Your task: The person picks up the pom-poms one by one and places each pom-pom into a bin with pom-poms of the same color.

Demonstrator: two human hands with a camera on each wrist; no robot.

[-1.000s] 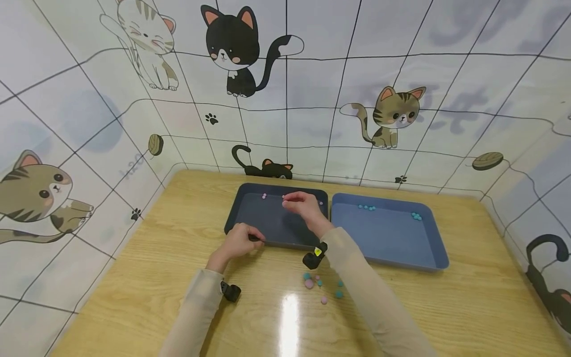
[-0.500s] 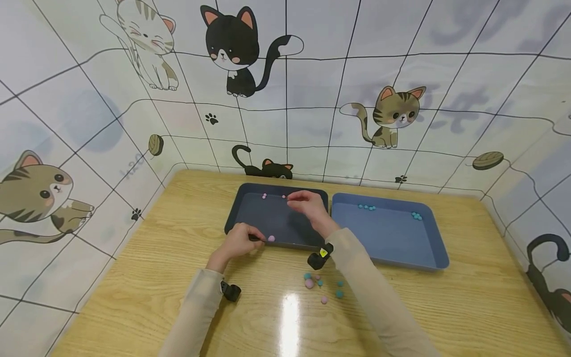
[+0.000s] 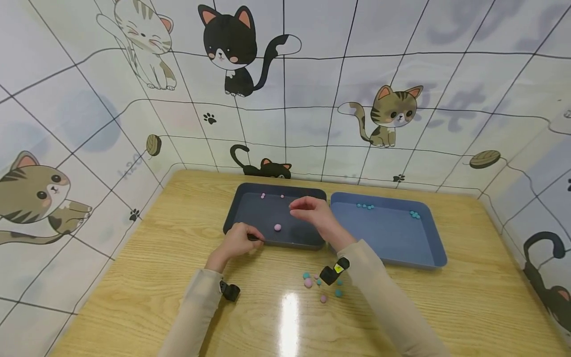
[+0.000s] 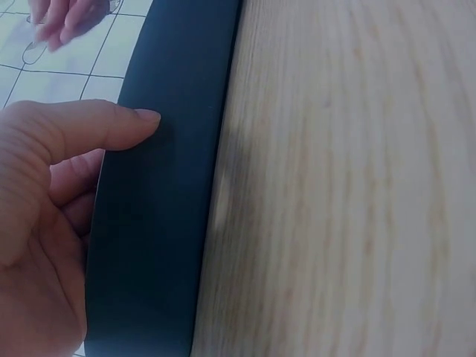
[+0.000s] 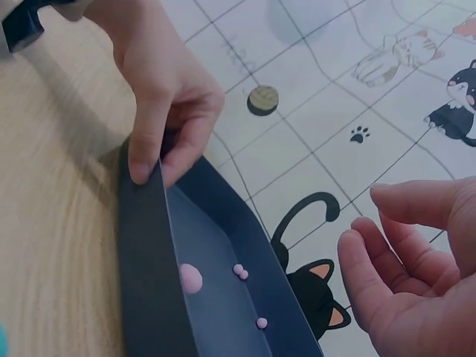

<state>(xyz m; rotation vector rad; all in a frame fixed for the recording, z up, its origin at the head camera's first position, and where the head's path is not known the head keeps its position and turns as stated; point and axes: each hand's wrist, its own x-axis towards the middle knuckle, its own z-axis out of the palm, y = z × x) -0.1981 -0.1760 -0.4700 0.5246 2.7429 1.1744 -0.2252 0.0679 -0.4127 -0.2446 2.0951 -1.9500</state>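
Note:
My left hand point(image 3: 241, 240) pinches the front wall of the dark grey tray point(image 3: 292, 244), its thumb flat on the outside and its fingers inside in the left wrist view. Over the right part of this tray hovers my right hand point(image 3: 315, 213), fingers bent and thumb apart from them. Nothing shows between its fingertips in the right wrist view. A larger pink ball point(image 3: 277, 227) lies on the tray floor near the front. Farther back are small pink balls point(image 3: 263, 196) close together and a single small pink ball point(image 5: 262, 323).
A blue tray point(image 3: 388, 238) stands right beside the dark one, holding small teal balls point(image 3: 415, 214) in two groups along its back. In front of the trays, loose pink balls point(image 3: 308, 282) and teal balls point(image 3: 338, 293) lie on the wooden table point(image 3: 147, 253). Cat-printed walls stand behind and beside.
The larger pink ball came into view near the tray's front wall and rolled inward. My right hand drew back to the right, its fingertips leaving the small pink ball. My left hand stayed put.

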